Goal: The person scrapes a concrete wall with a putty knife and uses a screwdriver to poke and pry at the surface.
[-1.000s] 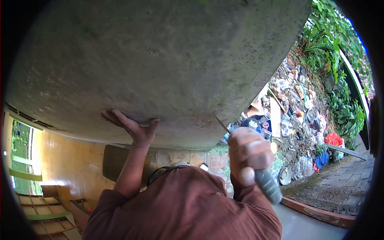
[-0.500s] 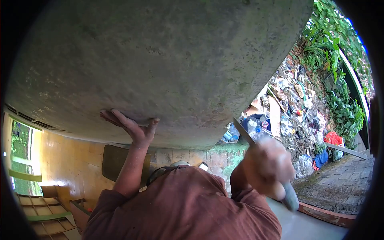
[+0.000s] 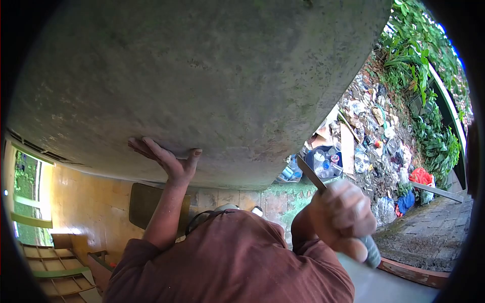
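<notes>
In the head view my left hand [image 3: 169,161] rests against a large, mottled grey wall surface [image 3: 202,91], with its fingers spread and its palm toward it. My right hand [image 3: 343,214] is wrapped round a knife [image 3: 311,172] held beside the wall's right-hand edge. Its narrow, dark blade points up and to the left, while a grey handle end [image 3: 373,252] sticks out below the fist. The blade tip appears close to the wall edge; whether it touches cannot be made out. Part of the handle is hidden by my fingers.
Beyond the wall edge lies a heap of litter [image 3: 371,136], with a dark tub of plastic cups [image 3: 326,160] near it. Green plants [image 3: 429,116] grow at the right. A wooden rack [image 3: 58,267] stands at lower left, and a red-brown ledge [image 3: 414,272] runs at lower right.
My right hand has moved slightly down with the knife and is less blurred. My left hand stays in the same place on the wall.
</notes>
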A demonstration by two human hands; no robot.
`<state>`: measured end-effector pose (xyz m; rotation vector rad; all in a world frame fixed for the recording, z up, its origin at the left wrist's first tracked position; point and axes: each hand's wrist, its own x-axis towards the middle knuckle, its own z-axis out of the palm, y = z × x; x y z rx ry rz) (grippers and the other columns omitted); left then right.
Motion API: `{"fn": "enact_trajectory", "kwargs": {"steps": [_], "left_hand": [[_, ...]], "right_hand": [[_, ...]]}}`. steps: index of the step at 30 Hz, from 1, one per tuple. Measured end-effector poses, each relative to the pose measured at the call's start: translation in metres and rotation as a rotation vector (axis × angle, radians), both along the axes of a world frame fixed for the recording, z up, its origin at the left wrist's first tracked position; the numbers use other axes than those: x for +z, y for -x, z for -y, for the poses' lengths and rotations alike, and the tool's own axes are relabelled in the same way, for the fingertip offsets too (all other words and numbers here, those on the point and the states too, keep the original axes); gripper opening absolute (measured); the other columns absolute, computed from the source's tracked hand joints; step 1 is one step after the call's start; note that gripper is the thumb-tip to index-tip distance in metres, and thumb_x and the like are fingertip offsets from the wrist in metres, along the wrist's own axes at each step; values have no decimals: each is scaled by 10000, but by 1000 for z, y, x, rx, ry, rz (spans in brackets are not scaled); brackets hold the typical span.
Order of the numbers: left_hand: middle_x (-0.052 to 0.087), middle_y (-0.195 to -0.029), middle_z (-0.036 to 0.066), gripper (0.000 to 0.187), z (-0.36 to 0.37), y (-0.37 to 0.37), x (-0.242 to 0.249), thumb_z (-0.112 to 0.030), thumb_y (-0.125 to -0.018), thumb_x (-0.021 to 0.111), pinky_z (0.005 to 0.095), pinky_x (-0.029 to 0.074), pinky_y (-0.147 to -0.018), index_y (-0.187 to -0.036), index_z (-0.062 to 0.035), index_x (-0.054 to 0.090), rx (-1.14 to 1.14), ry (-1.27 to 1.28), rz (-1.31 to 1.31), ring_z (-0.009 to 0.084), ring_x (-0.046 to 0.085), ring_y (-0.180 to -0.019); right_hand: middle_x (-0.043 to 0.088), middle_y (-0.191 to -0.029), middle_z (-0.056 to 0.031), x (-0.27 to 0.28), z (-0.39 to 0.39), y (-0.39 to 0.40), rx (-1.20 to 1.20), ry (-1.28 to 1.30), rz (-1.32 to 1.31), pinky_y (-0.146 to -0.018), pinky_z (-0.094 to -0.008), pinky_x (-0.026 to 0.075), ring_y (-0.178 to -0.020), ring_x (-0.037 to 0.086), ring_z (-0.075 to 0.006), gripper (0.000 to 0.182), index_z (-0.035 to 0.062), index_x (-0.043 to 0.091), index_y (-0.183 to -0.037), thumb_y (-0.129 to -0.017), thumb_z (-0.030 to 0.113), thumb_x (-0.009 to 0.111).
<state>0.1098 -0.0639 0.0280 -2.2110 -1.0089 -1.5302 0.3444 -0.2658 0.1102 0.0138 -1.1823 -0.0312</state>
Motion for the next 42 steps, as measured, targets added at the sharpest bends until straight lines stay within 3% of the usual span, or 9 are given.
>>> {"fn": "enact_trajectory", "kwargs": {"steps": [4,8,12,16,23,27,31,37,42], "left_hand": [[-147,-1516,261,1183,-1,2,-3,-770,-740,529,673,-73,-1045,-1491,-76,-64,-1,-3,18,460,-165,-1387],[-147,-1518,257,1186,1,2,1,-771,-741,527,672,-75,-1045,-1490,-72,-70,11,-7,-17,454,-162,-1390],[-148,-1516,261,1187,0,2,-4,-773,-740,525,670,-78,-1045,-1489,-71,-71,-2,11,6,447,-167,-1391],[-150,-1514,262,1190,1,2,1,-778,-738,521,668,-86,-1045,-1489,-70,-71,-1,-1,-20,443,-171,-1391],[-152,-1512,265,1188,0,3,-1,-779,-740,517,669,-82,-1046,-1488,-71,-74,6,1,-11,444,-169,-1391],[-159,-1513,259,1191,-1,1,-4,-778,-735,526,667,-82,-1047,-1490,-79,-74,0,3,0,439,-177,-1391],[-160,-1513,258,1189,-1,2,-4,-774,-735,534,663,-73,-1049,-1492,-84,-69,-6,17,8,437,-180,-1391],[-159,-1514,257,1184,1,0,-2,-769,-737,537,661,-64,-1054,-1493,-84,-64,-14,14,20,436,-175,-1392],[-162,-1513,258,1180,1,0,0,-763,-742,538,661,-63,-1054,-1492,-84,-69,-21,2,1,438,-173,-1392]], "right_hand": [[349,-495,49,-3,-23,5,-118,180,-106,-361,-213,210,-365,265,-67,448,108,424,-695,-902,473,582],[363,-520,27,-7,-7,-4,42,-3,-136,-402,-274,278,-401,315,-107,450,106,413,-697,-896,468,591],[328,-494,48,-14,-31,9,-50,223,-174,-368,-226,173,-371,267,-63,411,128,430,-696,-928,443,556],[339,-502,44,-9,-14,8,-17,-17,-100,-396,-248,250,-406,333,-67,403,118,432,-698,-922,421,575],[311,-540,101,-8,-18,6,-95,104,-161,-423,-222,182,-434,246,-23,446,168,374,-675,-909,500,558],[361,-539,17,-6,4,-10,105,158,41,-367,-258,216,-390,312,-86,440,103,411,-679,-918,435,571],[327,-486,23,-14,-27,5,42,227,-185,-430,-296,309,-391,314,-143,272,111,422,-662,-875,243,526],[350,-484,55,-3,-27,8,-143,132,-160,-366,-230,206,-363,268,-58,423,116,398,-665,-919,394,590],[358,-502,31,5,-6,4,5,5,-147,-370,-253,237,-390,309,-80,421,114,397,-694,-921,418,578]]}}
